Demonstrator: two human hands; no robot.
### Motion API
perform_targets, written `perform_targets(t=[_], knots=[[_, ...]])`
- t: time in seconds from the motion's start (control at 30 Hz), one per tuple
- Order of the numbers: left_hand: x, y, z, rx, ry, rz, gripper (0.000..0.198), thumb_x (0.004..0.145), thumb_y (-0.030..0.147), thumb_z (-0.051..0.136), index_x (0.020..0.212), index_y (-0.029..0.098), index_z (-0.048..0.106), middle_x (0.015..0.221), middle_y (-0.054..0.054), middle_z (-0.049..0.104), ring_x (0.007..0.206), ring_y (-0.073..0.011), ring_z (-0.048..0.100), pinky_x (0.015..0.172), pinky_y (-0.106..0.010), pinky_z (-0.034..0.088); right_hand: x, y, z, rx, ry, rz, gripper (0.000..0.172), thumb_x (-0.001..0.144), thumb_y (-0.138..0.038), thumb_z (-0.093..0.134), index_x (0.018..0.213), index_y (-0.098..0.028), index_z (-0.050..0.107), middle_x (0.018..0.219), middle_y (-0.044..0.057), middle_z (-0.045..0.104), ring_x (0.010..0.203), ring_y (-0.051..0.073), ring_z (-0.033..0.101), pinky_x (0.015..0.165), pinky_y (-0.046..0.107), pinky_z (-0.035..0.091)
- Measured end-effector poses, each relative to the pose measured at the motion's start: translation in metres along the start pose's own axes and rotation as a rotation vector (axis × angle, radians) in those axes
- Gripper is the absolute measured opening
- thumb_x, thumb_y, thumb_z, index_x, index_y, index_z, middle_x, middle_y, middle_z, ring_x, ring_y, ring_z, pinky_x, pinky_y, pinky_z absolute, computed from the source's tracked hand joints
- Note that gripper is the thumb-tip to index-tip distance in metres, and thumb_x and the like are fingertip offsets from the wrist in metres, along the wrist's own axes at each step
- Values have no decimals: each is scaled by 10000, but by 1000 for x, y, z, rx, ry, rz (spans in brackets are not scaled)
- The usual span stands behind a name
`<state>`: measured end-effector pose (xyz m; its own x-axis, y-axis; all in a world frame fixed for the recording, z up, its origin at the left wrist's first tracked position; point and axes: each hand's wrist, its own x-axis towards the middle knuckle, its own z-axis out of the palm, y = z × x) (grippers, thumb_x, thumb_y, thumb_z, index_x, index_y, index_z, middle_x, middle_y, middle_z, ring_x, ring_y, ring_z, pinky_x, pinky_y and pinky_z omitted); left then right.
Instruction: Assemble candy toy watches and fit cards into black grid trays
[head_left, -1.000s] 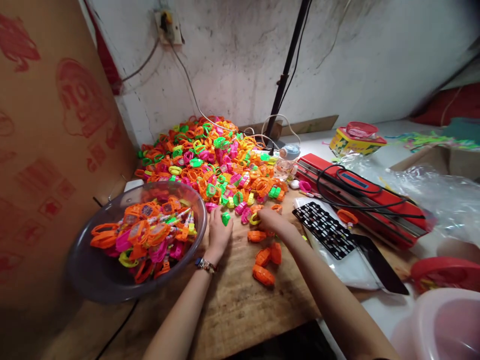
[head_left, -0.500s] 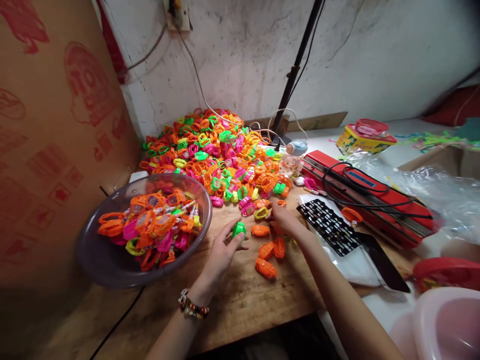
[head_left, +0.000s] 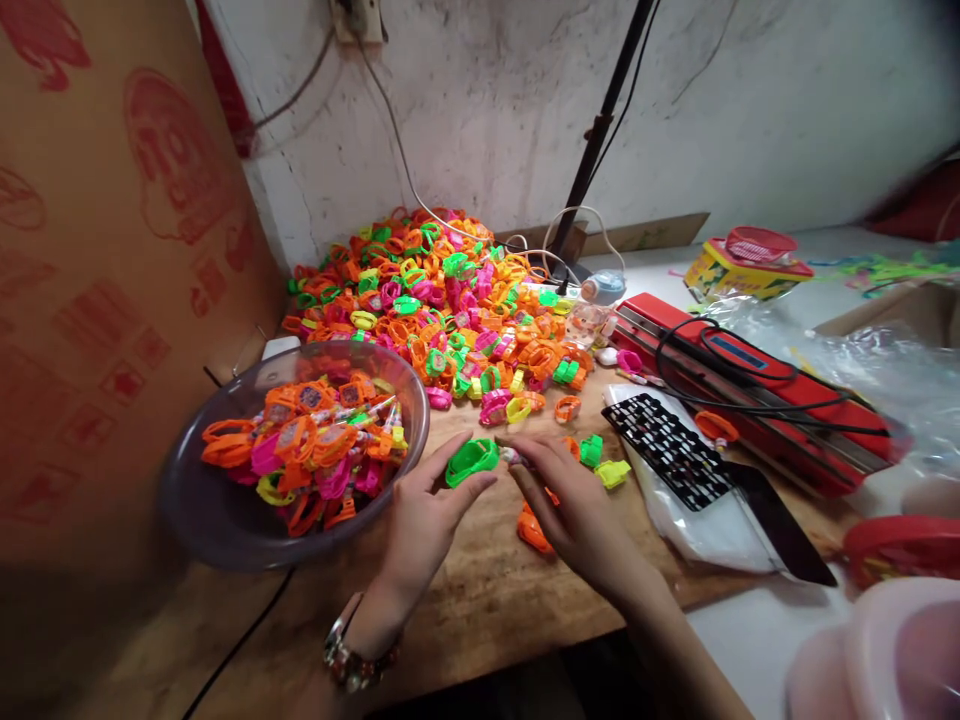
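Note:
My left hand grips a green toy watch by its looped strap, between thumb and fingers, above the wooden table. Close against it on the right, my right hand pinches a small whitish, patterned tube that meets the watch's right side. Its exact make is too small to tell. Beneath and beside my right hand lie orange toy watches, partly covered by it. A green one and a yellow one rest just to its right.
A purple-grey basin at left holds several watches with tubes. Behind is a big heap of colourful watches. On the right are a black sheet with small cut-outs, a red sealer-like machine with a black cable, and a pink tub.
My right hand has come from the loose watches to the green watch, now with a small tube. The green watch has turned in my left hand. A green and a yellow watch now lie at right.

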<state>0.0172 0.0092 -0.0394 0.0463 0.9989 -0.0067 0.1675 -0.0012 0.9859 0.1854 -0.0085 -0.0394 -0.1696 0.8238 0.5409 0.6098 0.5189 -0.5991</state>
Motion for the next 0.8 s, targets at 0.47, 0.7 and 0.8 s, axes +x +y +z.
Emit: perform_targets(t=[0.47,0.7,0.8], knots=[[-4,-1,-21,147,-51,59,450,690,441,746,1083,223,715,1064,-60,739,939,-244,695,887,-378,552,4,-7,9,-594,-97,-260,217,969,-298,427,1013,-153,582,812,98,639,723,219,596,644,344,461],[-4,-3,-38,202,-227,-46,441,666,430,737,1051,215,724,1034,-51,748,926,-237,689,853,-352,548,-4,-3,18,-624,-71,-439,316,972,-245,393,709,-191,561,592,9,560,521,139,492,537,292,322],[-5,-4,-42,307,-237,-34,453,698,467,702,1076,218,714,1004,-44,755,885,-235,693,803,-343,557,-10,-7,33,-556,-30,-377,302,947,-246,434,668,-201,540,567,1,547,512,137,487,533,297,309]])
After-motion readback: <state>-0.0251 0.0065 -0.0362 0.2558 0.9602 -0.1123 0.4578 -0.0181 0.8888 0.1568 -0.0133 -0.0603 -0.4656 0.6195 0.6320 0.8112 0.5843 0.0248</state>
